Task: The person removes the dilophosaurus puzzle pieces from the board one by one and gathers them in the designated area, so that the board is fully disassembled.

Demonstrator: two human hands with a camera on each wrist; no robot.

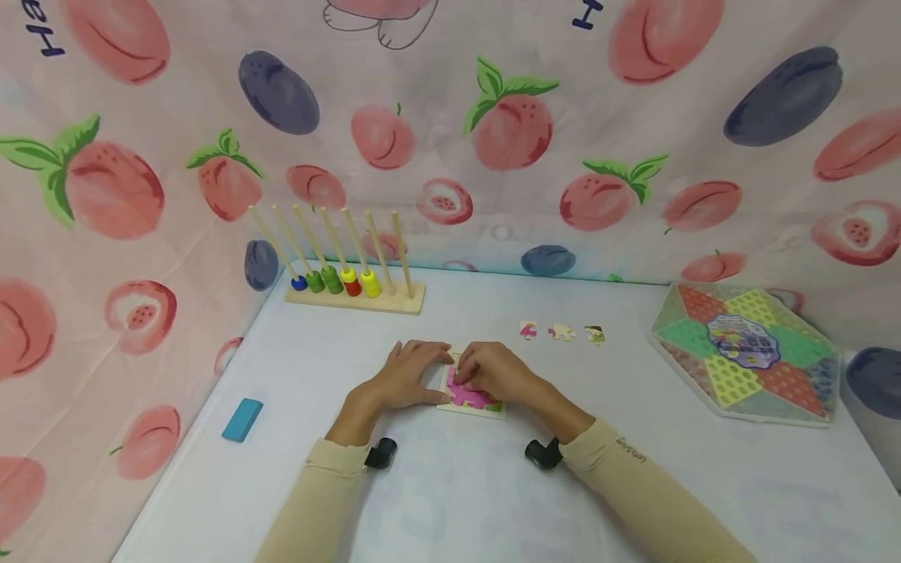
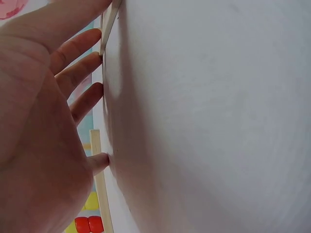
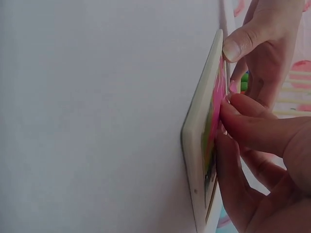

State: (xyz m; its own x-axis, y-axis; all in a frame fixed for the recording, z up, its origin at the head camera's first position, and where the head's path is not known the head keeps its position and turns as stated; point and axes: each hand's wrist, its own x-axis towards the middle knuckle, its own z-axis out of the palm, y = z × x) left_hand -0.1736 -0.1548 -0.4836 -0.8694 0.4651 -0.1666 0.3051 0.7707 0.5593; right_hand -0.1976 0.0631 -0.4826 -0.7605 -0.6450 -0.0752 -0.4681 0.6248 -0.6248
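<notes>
A small jigsaw board (image 1: pixel 473 412) with a pale wooden frame and a pink picture lies flat on the white table between the two hands. The left hand (image 1: pixel 404 377) rests at the board's left side, fingers spread and fairly straight. Its thumb touches the frame's near-left corner, with the index finger at the far edge. Over the board, the right hand (image 1: pixel 498 372) has its thumb and fingers together on a pink puzzle piece (image 3: pixel 233 86), largely hidden by the fingers. Three loose puzzle pieces (image 1: pixel 561 332) lie beyond the right hand.
A wooden bead stand (image 1: pixel 355 301) with upright rods and coloured beads stands at the back left. A blue block (image 1: pixel 242 420) lies at the left. On the right is a clear-lidded octagonal box (image 1: pixel 746 352). Fruit-print cloth (image 1: pixel 450 156) hangs behind the table.
</notes>
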